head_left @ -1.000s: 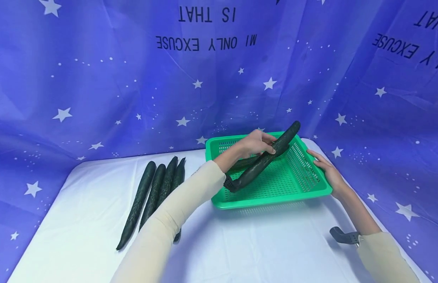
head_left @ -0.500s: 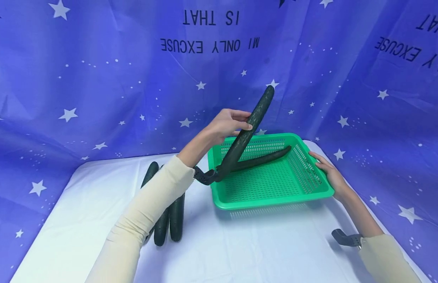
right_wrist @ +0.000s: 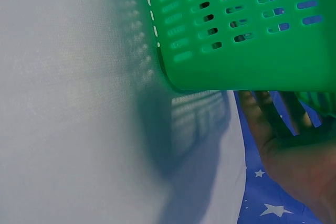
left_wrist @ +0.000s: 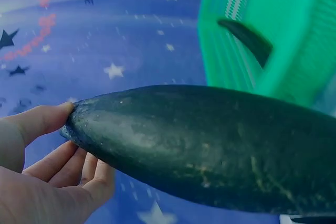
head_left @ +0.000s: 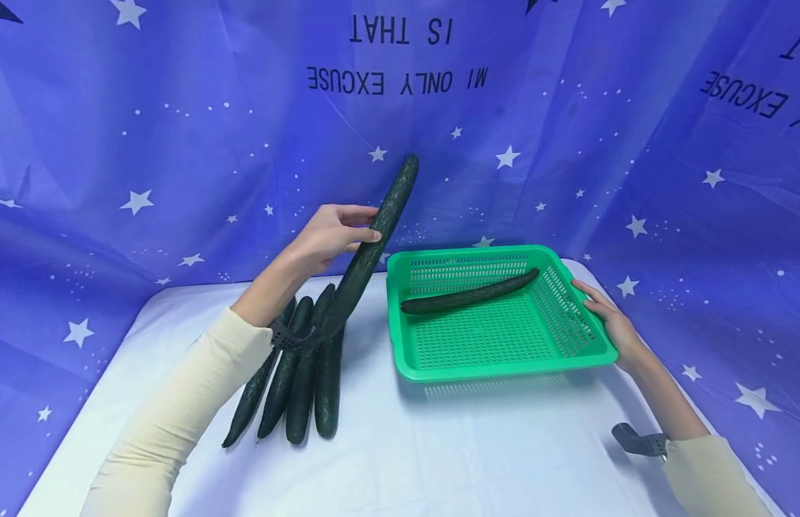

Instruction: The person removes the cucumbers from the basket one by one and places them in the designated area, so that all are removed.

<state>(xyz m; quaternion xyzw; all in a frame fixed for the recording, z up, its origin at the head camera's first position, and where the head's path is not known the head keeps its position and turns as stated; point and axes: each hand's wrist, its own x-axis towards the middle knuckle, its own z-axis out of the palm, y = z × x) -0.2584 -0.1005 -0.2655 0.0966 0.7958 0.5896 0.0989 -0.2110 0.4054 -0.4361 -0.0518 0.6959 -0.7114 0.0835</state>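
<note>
In the head view, my left hand pinches a long dark green cucumber between thumb and fingers. The cucumber is tilted, its upper end toward the back curtain, above a row of cucumbers on the table. Up close in the left wrist view, the thumb and fingers hold the cucumber. My right hand rests against the right side of the green basket, its fingers fairly straight along the rim; the thumb is hidden. One cucumber lies inside the basket near its back wall.
A white cloth covers the table. Behind and to the right hangs a blue curtain with stars and upside-down lettering. Each wrist wears a dark camera mount, such as the right one.
My left hand has lifted the cucumber out of the basket and carried it left, over the row on the table. The right hand has stayed at the basket's side.
</note>
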